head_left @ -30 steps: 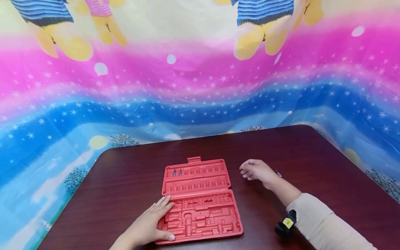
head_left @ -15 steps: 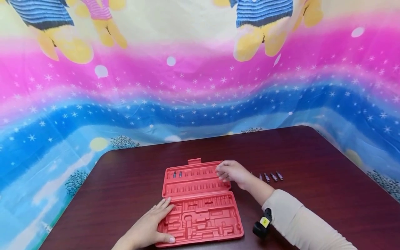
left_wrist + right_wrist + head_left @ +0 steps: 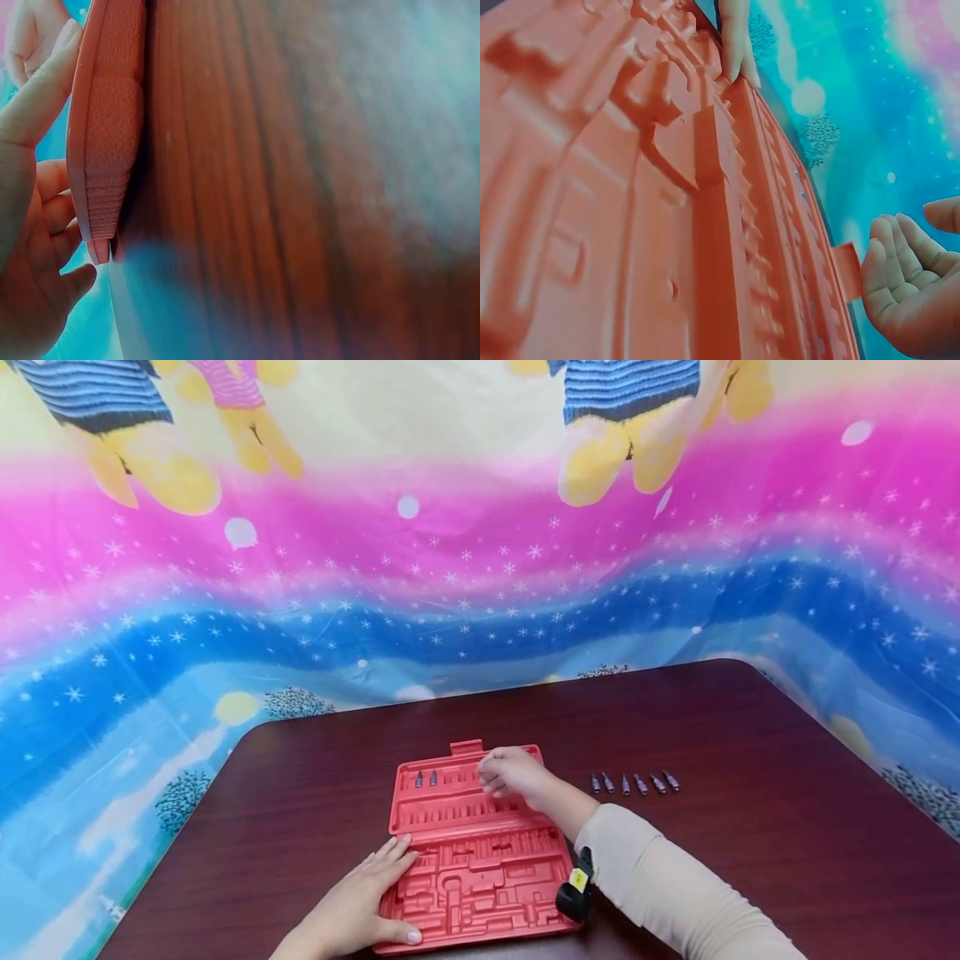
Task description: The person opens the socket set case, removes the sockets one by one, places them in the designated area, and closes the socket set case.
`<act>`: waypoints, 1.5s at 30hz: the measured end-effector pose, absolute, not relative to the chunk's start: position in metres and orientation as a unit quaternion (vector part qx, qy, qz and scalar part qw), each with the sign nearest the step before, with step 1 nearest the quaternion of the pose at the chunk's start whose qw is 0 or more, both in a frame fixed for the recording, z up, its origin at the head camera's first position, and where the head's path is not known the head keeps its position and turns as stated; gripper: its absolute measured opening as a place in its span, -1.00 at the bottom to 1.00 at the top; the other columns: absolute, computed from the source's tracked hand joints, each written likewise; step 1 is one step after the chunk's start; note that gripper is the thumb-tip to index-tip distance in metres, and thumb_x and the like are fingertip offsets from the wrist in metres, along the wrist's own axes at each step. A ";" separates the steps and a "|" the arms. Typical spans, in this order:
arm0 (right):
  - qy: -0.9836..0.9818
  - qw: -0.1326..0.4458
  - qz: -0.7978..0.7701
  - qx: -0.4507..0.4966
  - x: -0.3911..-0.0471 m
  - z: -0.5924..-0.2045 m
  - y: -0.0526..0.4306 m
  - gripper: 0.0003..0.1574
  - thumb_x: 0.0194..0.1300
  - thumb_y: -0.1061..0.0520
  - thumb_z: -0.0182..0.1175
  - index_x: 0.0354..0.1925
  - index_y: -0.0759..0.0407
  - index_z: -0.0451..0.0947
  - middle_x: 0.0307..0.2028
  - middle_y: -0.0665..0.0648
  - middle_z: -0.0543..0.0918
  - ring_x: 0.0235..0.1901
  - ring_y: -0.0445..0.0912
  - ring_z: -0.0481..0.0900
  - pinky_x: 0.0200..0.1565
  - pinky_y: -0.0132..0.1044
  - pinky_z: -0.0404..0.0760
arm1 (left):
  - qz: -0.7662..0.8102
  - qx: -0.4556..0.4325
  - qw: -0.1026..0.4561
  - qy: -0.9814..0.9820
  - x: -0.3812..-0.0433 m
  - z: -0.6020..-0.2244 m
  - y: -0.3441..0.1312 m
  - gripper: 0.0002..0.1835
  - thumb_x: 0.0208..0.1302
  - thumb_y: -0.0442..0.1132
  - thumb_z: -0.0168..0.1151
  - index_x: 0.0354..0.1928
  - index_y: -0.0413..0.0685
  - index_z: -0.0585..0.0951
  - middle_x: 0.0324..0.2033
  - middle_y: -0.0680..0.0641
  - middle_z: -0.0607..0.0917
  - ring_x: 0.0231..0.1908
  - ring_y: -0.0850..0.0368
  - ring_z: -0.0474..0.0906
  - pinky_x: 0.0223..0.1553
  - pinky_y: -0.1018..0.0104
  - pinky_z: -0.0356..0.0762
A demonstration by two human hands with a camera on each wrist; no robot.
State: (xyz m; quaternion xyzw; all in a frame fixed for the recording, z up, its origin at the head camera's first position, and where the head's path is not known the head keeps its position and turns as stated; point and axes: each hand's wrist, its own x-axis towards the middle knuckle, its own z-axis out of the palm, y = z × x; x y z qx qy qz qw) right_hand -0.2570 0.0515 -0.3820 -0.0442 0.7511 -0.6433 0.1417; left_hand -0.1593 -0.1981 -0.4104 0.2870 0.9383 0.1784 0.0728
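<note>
A red plastic tool case [image 3: 480,881] lies unfolded on the table, its moulded slots facing up. Two dark screwdriver bits [image 3: 425,779] stand in the lid's upper row, at the left. My left hand [image 3: 352,893] rests along the case's left edge, fingers extended and thumb at the near corner. Over the lid's upper right part is my right hand [image 3: 513,772], its fingers bent. In the right wrist view its palm [image 3: 922,300] faces the camera with the fingers partly curled; I cannot tell whether a bit sits between its fingertips.
Several more screwdriver bits [image 3: 640,784] lie in a row on the dark wooden table [image 3: 750,752], right of the case. The lid's latch tab [image 3: 467,747] sticks out at the far side. A printed cloth [image 3: 480,568] hangs behind the table.
My right hand has moved left from beside the case to over its lid, uncovering the row of bits on the table. My left hand has stayed in place.
</note>
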 end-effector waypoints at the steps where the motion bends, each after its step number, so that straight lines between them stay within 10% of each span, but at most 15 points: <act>1: 0.750 0.143 -0.645 -0.043 -0.259 -0.383 0.048 -0.73 0.22 0.19 -0.04 -0.25 0.40 0.44 -0.48 0.14 0.51 -0.51 -0.11 0.50 -0.39 -0.25 0.54 | 0.179 0.286 0.073 0.939 -0.159 -0.410 -0.198 0.02 -0.28 0.41 0.10 0.17 -0.19 0.30 0.22 -0.15 0.18 0.22 -0.09 -0.01 0.11 -0.05 0.04; 45: 0.835 0.163 -0.517 -0.098 -0.312 -0.396 -0.017 -0.81 0.20 0.17 0.03 -0.26 0.27 0.49 -0.38 0.16 0.49 -0.43 -0.05 0.43 -0.42 -0.29 0.47 | 0.176 0.293 0.068 0.937 -0.160 -0.408 -0.199 0.00 -0.25 0.40 0.09 0.17 -0.19 0.30 0.21 -0.15 0.19 0.22 -0.07 -0.01 0.08 -0.04 0.12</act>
